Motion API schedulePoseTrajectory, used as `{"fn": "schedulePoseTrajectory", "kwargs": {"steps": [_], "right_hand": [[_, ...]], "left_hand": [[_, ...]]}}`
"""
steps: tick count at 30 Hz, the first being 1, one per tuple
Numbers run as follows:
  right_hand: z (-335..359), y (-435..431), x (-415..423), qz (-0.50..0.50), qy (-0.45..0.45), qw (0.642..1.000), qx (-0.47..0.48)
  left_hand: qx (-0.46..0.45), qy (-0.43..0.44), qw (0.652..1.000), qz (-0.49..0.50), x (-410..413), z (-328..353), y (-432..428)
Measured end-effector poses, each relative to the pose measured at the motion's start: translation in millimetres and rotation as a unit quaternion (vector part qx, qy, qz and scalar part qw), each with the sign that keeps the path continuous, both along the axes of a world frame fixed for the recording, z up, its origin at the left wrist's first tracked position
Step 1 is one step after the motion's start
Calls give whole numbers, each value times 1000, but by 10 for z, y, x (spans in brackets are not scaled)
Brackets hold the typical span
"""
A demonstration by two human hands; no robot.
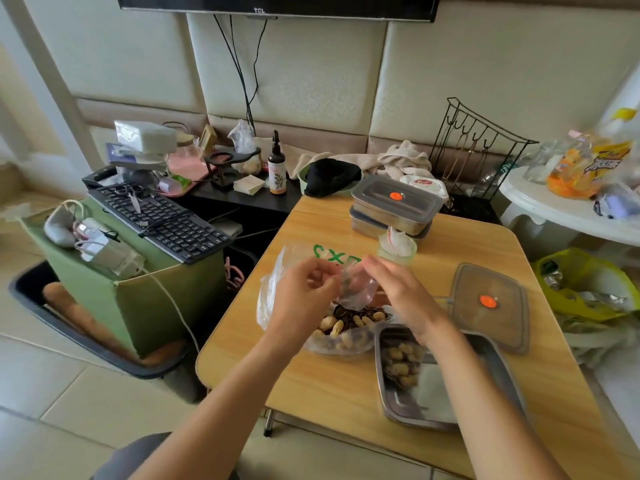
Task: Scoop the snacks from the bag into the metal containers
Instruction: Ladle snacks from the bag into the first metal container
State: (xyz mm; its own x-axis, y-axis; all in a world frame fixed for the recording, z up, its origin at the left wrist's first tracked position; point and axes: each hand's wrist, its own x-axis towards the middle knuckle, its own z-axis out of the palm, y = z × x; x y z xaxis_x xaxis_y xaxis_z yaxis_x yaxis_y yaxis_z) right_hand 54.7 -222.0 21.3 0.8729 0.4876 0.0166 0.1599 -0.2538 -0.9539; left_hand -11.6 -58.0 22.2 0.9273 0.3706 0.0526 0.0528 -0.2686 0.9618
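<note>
- My left hand (304, 292) is lifted with its fingers curled, thumb and fingertips pinching the clear crumpled plastic bag (356, 291).
- My right hand (398, 292) faces it, back upward, bent fingers gripping the same bag.
- Both bare forearms (221, 400) reach forward and converge.

Two bare arms in view. Left hand (304, 296) and left forearm (221, 403): uncovered as far as visible. Right hand (401, 296) and right forearm (485, 393): the same. Clothing visible: plain grey fabric (138, 455), smooth, unpatterned, at the bottom edge beside the left forearm.
</note>
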Motion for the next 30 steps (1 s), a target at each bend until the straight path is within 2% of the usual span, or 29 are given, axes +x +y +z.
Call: {"fn": "schedulePoseTrajectory", "kwargs": {"steps": [4,7,11,15,17,19,21,23,25,27,30], "right_hand": [[-89,61,78,-36,-65,995,-62],[-83,53,120,-28,-45,997,-50],[-42,30,144,-15,-48,996,-69],[-55,5,162,-47,-61,993,-84],[-90,34,136,-109,-130,979,-109],[-72,100,65,-175,-235,952,-86],[-16,162,-17,-192,-279,940,-50],[13,209,-74,-152,-215,964,-24],[-6,264,-112,-103,-81,991,3],[-54,312,-124,-93,26,994,41],[-91,328,-110,-104,103,984,105]], "left_hand": [[8,11,1000,4,52,5,70],[55,34,998,-9,108,-3,134],[-16,79,992,-93,130,74,215],[-23,87,990,-112,126,107,275],[-19,83,991,-102,118,100,293],[-26,69,994,-82,110,96,303],[-32,54,996,-62,104,92,293],[-45,39,997,-57,100,96,267],[-48,26,997,-60,90,94,243],[-37,20,997,-71,73,87,225],[-25,14,995,-93,58,87,205]]}}
